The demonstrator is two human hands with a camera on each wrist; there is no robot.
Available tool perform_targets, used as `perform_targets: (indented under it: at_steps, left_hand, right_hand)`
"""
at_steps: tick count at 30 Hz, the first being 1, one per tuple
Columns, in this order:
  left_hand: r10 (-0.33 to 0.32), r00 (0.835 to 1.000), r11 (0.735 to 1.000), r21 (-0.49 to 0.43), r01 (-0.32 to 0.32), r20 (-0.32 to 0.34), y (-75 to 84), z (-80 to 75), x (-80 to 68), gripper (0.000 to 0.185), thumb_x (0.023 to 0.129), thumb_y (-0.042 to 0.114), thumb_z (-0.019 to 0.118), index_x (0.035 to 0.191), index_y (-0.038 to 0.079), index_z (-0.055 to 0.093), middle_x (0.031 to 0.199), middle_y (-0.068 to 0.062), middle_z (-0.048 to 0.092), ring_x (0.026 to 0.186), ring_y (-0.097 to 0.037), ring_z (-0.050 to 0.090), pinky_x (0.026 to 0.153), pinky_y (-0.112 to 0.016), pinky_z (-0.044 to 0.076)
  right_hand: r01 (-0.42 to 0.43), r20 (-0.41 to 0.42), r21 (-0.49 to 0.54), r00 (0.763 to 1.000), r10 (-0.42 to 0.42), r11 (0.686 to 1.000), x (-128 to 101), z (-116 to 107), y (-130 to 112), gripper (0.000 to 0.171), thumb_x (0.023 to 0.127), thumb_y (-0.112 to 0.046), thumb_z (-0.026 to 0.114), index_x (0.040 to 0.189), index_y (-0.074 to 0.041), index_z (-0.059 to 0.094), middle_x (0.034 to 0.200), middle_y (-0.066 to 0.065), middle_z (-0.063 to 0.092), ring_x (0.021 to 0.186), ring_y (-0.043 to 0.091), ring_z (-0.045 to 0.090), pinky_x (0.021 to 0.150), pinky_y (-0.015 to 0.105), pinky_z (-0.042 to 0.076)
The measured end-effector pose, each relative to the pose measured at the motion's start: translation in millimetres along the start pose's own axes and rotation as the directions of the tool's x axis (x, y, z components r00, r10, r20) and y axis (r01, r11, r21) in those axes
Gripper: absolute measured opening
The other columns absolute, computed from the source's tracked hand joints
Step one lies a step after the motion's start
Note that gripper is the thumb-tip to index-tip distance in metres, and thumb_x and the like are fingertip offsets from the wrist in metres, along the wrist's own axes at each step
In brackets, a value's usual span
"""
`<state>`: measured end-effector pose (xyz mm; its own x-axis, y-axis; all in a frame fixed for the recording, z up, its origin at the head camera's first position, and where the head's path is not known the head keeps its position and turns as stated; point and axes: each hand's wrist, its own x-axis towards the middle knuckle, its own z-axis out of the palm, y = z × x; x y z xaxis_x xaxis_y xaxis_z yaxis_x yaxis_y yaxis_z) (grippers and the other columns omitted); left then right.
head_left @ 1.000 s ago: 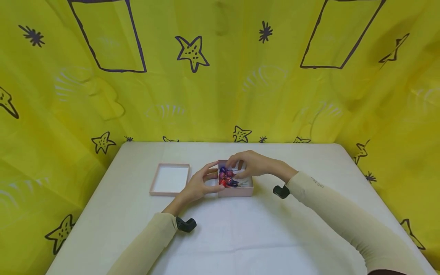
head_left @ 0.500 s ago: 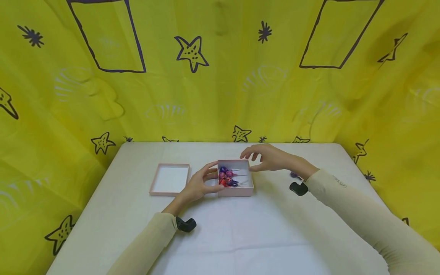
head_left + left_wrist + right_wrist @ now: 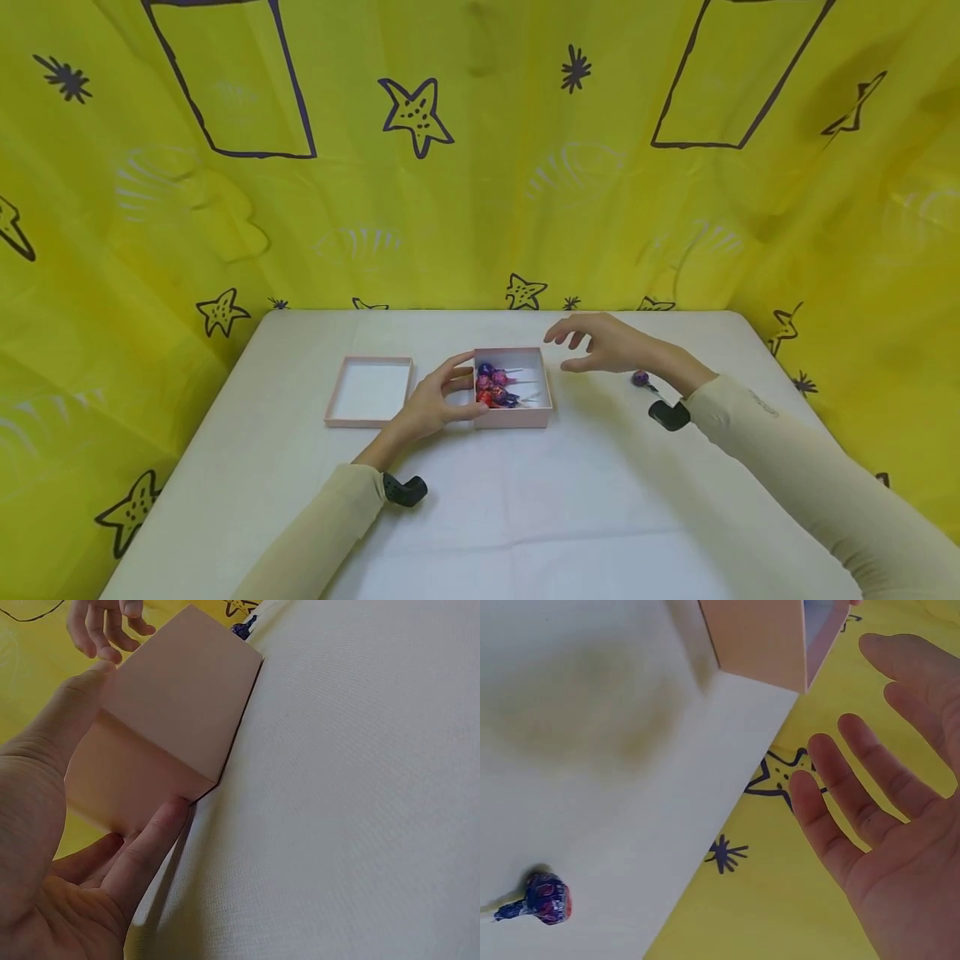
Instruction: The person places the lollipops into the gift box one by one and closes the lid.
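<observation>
One box between both hands.

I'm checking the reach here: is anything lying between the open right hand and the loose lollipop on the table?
Nothing visible does. The right hand hovers open above the table, and the loose lollipop lies on bare cloth just right of it, near the wrist. The pink box, held by the left hand, sits on the other side.

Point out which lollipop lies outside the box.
The purple lollipop alone on the table, under the right hand's wrist; the other lollipops lie inside the pink box.
</observation>
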<state>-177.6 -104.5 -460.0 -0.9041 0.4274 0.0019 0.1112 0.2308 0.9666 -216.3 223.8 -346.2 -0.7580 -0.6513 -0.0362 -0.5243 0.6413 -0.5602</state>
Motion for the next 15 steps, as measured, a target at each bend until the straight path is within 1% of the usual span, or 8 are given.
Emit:
perform_targets:
  at_steps: [3,6,10,12,15]
  left_hand:
    - [0.001,1.0,1.0,-0.001,-0.001,0.002,-0.2,0.2,-0.1,0.09,0.085,0.021,0.087,0.159,0.028,0.037,0.156,-0.016,0.046,0.139,-0.032,0.051,0.112,-0.053,0.042]
    - [0.001,1.0,1.0,-0.002,-0.001,0.003,-0.1,0.3,-0.3,0.09,0.085,0.022,0.087,0.159,0.029,0.037,0.156,-0.015,0.046,0.139,-0.032,0.051,0.112,-0.054,0.041]
    - [0.0,1.0,1.0,-0.005,0.0,0.003,-0.2,0.2,-0.6,0.09,0.085,0.021,0.087,0.159,0.029,0.037,0.156,-0.015,0.046,0.139,-0.032,0.051,0.112,-0.054,0.042]
    - [-0.003,1.0,1.0,-0.006,0.003,0.001,0.2,0.2,-0.9,0.09,0.084,0.021,0.087,0.159,0.029,0.037,0.156,-0.015,0.046,0.139,-0.031,0.051,0.112,-0.053,0.042]
    - [-0.005,1.0,1.0,-0.003,0.005,-0.002,0.9,0.1,-1.1,0.09,0.085,0.021,0.087,0.159,0.03,0.037,0.156,-0.015,0.047,0.139,-0.031,0.051,0.113,-0.053,0.041]
  right_hand:
    - [-0.021,-0.019,-0.007,1.0,0.021,1.0,-5,1,7,0.044,0.089,-0.012,0.08,0.131,-0.012,0.066,0.126,0.008,0.068,0.11,0.036,0.064,0.09,0.054,0.057]
    - [-0.028,-0.05,-0.038,0.998,0.026,0.999,-11,2,17,0.043,0.089,-0.011,0.08,0.13,-0.01,0.067,0.123,0.008,0.068,0.11,0.036,0.064,0.09,0.056,0.056]
    - [-0.041,-0.098,-0.084,0.995,0.032,0.996,-20,3,34,0.041,0.09,-0.013,0.08,0.129,-0.008,0.067,0.12,0.007,0.069,0.107,0.035,0.065,0.088,0.053,0.057]
    - [-0.054,-0.117,-0.092,0.992,0.043,0.994,-24,3,43,0.041,0.091,-0.014,0.08,0.129,-0.007,0.066,0.121,0.009,0.069,0.107,0.036,0.064,0.087,0.052,0.057]
    - [-0.085,-0.131,-0.08,0.989,0.074,0.993,-31,2,55,0.042,0.091,-0.015,0.079,0.13,-0.006,0.065,0.127,0.014,0.067,0.109,0.038,0.063,0.087,0.052,0.057]
